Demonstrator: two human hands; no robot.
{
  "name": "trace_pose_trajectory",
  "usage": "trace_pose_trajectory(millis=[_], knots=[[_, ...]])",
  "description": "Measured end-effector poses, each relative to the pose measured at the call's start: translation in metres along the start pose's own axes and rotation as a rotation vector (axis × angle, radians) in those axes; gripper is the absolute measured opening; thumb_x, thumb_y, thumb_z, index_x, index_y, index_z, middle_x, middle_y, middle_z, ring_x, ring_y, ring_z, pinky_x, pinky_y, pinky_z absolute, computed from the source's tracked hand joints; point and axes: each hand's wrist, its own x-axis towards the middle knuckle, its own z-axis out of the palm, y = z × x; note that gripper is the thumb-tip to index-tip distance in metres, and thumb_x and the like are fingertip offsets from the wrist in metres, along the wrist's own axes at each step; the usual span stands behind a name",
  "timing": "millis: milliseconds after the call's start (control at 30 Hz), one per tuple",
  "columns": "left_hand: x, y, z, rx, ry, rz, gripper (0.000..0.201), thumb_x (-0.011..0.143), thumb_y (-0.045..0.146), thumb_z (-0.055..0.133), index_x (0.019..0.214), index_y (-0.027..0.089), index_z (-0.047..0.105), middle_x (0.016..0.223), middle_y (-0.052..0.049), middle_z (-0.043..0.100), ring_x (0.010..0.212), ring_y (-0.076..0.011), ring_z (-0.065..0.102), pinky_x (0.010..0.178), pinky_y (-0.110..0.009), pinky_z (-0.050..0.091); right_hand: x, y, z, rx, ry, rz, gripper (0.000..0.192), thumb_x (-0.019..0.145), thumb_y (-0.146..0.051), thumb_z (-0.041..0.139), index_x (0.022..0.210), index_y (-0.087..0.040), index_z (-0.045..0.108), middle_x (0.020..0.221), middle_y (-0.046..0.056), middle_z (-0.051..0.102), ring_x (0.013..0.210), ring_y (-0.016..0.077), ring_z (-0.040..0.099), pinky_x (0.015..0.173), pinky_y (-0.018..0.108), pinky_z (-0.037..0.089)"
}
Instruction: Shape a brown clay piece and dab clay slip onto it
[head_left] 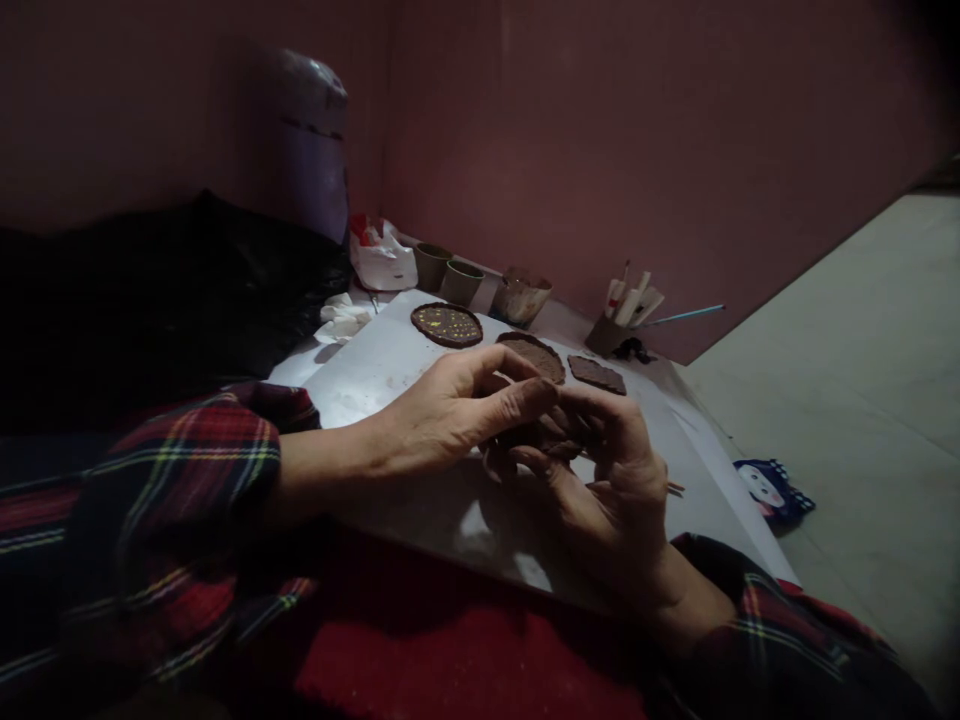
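My left hand (457, 408) and my right hand (619, 490) meet above the white work surface, both closed around a dark brown clay piece (551, 432). Its surface looks uneven and ridged, and the fingers cover much of it. Thumbs and fingertips of both hands press on its edges. Just beyond the hands lies a round brown clay dish (536, 358) with a raised rim, partly hidden by my left hand. Left of that dish is another round one (448, 325) with yellow specks. A flat, roughly rectangular clay slab (597, 375) lies to the right.
Along the back stand two dark cups (463, 284), a stained glass container (520, 298) and a holder of brushes and sticks (625, 318). A black plastic bag (165, 300) bulks at left beside crumpled tissue (343, 320). A pink wall rises behind.
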Motion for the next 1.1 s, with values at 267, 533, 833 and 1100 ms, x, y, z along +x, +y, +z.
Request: trace_pose_trajectory(millis=[267, 533, 833, 1100], knots=[[-0.0003, 0.0016, -0.0018, -0.047, 0.048, -0.106, 0.039, 0.079, 0.042, 0.07, 0.105, 0.015, 0.06, 0.089, -0.006, 0.071, 0.079, -0.0169, 0.067, 0.064, -0.025, 0.046, 0.0038, 0.0003, -0.0011, -0.033, -0.006, -0.067, 0.045, 0.078, -0.013, 0.067, 0.117, -0.026, 0.049, 0.111, 0.006, 0.059, 0.097, 0.0198, 0.062, 0.077, 0.035, 0.055], [0.0002, 0.0023, -0.0014, -0.051, 0.113, -0.027, 0.028, 0.079, 0.03, 0.072, 0.1, 0.014, 0.063, 0.089, -0.005, 0.071, 0.08, -0.0143, 0.066, 0.066, -0.022, 0.047, 0.0083, -0.0014, -0.0027, -0.1, -0.022, -0.044, 0.051, 0.077, -0.027, 0.072, 0.122, -0.024, 0.049, 0.112, 0.008, 0.061, 0.101, 0.0226, 0.062, 0.083, 0.039, 0.054], [0.0012, 0.0044, 0.0051, -0.032, 0.127, -0.005, 0.014, 0.079, 0.022, 0.071, 0.086, 0.012, 0.066, 0.084, -0.003, 0.071, 0.075, -0.0128, 0.065, 0.066, -0.022, 0.049, 0.0075, -0.0004, -0.0034, -0.057, -0.043, 0.066, 0.036, 0.08, -0.025, 0.069, 0.114, -0.025, 0.055, 0.104, 0.004, 0.069, 0.092, 0.0204, 0.068, 0.078, 0.035, 0.056], [0.0006, 0.002, 0.0041, -0.021, 0.145, 0.052, 0.018, 0.074, 0.028, 0.074, 0.08, 0.013, 0.066, 0.064, 0.002, 0.064, 0.054, -0.009, 0.056, 0.051, -0.021, 0.045, 0.0068, -0.0025, -0.0065, -0.093, -0.018, -0.004, 0.029, 0.082, -0.027, 0.068, 0.109, -0.025, 0.058, 0.087, -0.001, 0.071, 0.072, 0.0151, 0.069, 0.063, 0.026, 0.056]])
